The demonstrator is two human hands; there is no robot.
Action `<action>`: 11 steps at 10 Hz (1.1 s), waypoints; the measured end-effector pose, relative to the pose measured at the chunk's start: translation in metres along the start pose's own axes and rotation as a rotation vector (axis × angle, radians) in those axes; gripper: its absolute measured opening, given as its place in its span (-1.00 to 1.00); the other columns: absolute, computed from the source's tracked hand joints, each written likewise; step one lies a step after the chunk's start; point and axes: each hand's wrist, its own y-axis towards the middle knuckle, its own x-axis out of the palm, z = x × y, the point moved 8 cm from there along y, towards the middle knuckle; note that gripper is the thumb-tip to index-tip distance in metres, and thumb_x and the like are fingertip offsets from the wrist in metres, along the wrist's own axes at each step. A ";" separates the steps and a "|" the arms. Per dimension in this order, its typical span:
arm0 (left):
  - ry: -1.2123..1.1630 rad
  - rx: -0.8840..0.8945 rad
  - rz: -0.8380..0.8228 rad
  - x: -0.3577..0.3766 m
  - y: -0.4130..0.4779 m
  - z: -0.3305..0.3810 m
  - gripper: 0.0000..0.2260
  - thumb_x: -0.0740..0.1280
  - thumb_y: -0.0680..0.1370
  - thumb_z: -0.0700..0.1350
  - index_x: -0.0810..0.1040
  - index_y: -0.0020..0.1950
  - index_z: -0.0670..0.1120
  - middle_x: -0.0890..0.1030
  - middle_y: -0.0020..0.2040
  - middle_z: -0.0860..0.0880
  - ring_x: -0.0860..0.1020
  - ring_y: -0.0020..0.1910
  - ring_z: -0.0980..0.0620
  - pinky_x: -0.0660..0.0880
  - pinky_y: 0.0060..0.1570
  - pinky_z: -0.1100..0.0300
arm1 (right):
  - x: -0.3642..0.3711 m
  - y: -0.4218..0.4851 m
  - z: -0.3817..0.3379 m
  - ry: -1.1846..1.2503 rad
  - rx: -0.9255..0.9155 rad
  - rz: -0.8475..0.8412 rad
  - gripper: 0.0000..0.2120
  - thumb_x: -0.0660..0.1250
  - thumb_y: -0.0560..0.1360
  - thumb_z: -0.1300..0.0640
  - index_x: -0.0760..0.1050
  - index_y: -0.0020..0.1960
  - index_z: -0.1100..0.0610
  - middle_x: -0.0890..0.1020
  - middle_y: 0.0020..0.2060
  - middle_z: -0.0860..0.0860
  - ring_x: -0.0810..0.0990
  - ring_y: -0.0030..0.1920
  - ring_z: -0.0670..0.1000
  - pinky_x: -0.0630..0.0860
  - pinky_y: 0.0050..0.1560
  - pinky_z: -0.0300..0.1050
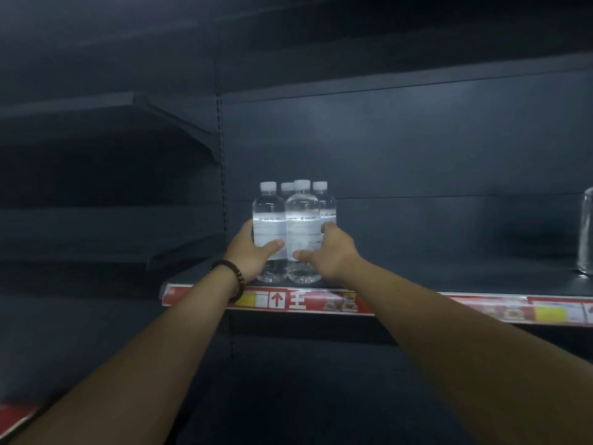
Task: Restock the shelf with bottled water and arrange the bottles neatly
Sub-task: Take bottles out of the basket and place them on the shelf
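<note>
two bare forearms reach up from the bottom of the view. a dark bead bracelet (231, 275) sits on the left wrist. past it runs a red price strip (298, 300) on the front edge of the dark shelf (449, 279). just behind the strip, near the shelf's left end, four water bottles (300, 268) stand upright, close together. the left hand (252, 252) grips the front left bottle (269, 226), thumb across its front, fingers curled round its left side. the right hand (332, 252) grips the front right bottle (303, 226), thumb on its front, fingers curled round the group's right side, tips hidden. two back bottles (287, 187) show white caps. far right, one more clear bottle (586, 232) stands at the frame edge.
</note>
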 end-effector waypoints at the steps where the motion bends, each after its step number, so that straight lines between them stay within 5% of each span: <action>1: 0.053 -0.025 0.009 0.003 -0.009 -0.006 -0.60 0.51 0.57 -0.11 0.43 0.31 0.11 0.61 0.11 0.14 0.63 0.14 0.05 0.57 0.22 0.03 | -0.003 -0.005 0.004 -0.044 0.023 0.012 -0.34 0.61 0.49 0.04 0.35 0.42 0.16 0.52 0.15 0.01 0.55 0.10 0.05 0.57 0.12 -0.11; 2: 0.158 0.005 0.143 0.001 -0.028 -0.004 -0.48 0.54 0.53 -0.10 0.42 0.43 0.00 0.58 0.24 0.05 0.58 0.23 -0.01 0.52 0.21 0.10 | -0.009 -0.024 0.000 -0.092 -0.006 0.005 -0.36 0.61 0.49 0.08 0.34 0.41 0.16 0.61 0.20 0.09 0.65 0.13 0.11 0.66 0.16 0.00; 3: 0.272 0.156 0.359 0.000 -0.076 0.022 -0.44 0.52 0.53 -0.07 0.38 0.47 -0.02 0.47 0.36 -0.05 0.46 0.35 -0.07 0.44 0.38 0.00 | -0.032 -0.066 -0.002 -0.166 -0.169 0.031 -0.43 0.58 0.49 0.01 0.41 0.38 0.11 0.64 0.13 0.05 0.65 0.09 0.05 0.58 0.10 -0.11; 4: 0.180 0.412 0.351 0.027 -0.157 0.049 -0.62 0.48 0.53 -0.19 0.47 0.30 -0.04 0.54 0.20 -0.01 0.55 0.18 0.00 0.52 0.20 0.14 | -0.057 -0.135 0.016 -0.158 -0.322 0.025 -0.68 0.52 0.54 0.04 0.53 0.23 0.04 0.65 -0.10 -0.07 0.62 -0.14 -0.08 0.50 -0.08 -0.25; 5: 0.108 0.363 0.081 0.091 -0.250 0.031 -0.76 0.48 0.55 -0.19 0.52 0.14 0.02 0.60 0.00 0.09 0.60 -0.07 0.09 0.51 -0.08 0.28 | -0.067 -0.215 0.073 -0.180 -0.394 -0.047 -0.85 0.48 0.56 0.10 0.57 0.10 0.04 0.64 -0.24 -0.11 0.62 -0.24 -0.10 0.54 -0.17 -0.24; 7: 0.112 -0.047 -0.652 0.272 -0.434 -0.091 -0.82 0.49 0.56 -0.09 0.59 0.09 0.13 0.63 0.03 0.16 0.63 0.00 0.22 0.51 -0.03 0.39 | -0.060 -0.376 0.277 -0.204 -0.025 -0.120 -0.93 0.47 0.53 0.14 0.61 -0.05 -0.02 0.64 -0.33 -0.15 0.63 -0.30 -0.13 0.55 -0.20 -0.21; 8: 0.211 -0.238 -0.959 0.342 -0.517 -0.155 -0.84 0.50 0.55 -0.06 0.66 0.12 0.00 0.70 0.05 0.07 0.65 0.05 0.17 0.54 0.07 0.25 | -0.035 -0.459 0.402 -0.260 0.297 -0.314 -0.96 0.44 0.52 0.07 0.66 -0.03 -0.01 0.70 -0.19 -0.15 0.66 -0.17 -0.19 0.52 -0.10 -0.34; 9: 0.383 -0.385 -1.209 0.384 -0.593 -0.207 -0.74 0.46 0.58 0.01 0.63 0.23 -0.04 0.68 0.19 -0.03 0.63 0.19 0.00 0.52 0.16 0.19 | 0.012 -0.564 0.544 -0.313 0.682 -0.706 -0.59 0.26 0.59 -0.18 0.63 0.32 -0.03 0.68 0.30 0.09 0.65 0.28 0.09 0.56 0.28 -0.06; 10: 0.462 -0.532 -1.304 0.394 -0.651 -0.238 -0.66 0.45 0.59 0.05 0.56 0.32 -0.02 0.62 0.30 -0.04 0.59 0.24 -0.02 0.52 0.19 0.14 | 0.015 -0.634 0.580 -0.267 0.932 -0.813 -0.28 0.48 0.55 -0.05 0.31 0.63 0.07 0.42 0.54 0.14 0.45 0.52 0.18 0.40 0.48 0.01; 11: 0.554 -0.577 -1.309 0.398 -0.682 -0.260 -0.60 0.41 0.62 0.03 0.48 0.43 -0.01 0.54 0.36 -0.07 0.58 0.27 -0.09 0.53 0.21 0.08 | 0.003 -0.639 0.568 -0.156 1.053 -0.630 -0.41 0.41 0.64 0.18 0.31 0.61 0.23 0.46 0.51 0.21 0.70 0.05 -0.28 0.61 0.03 -0.33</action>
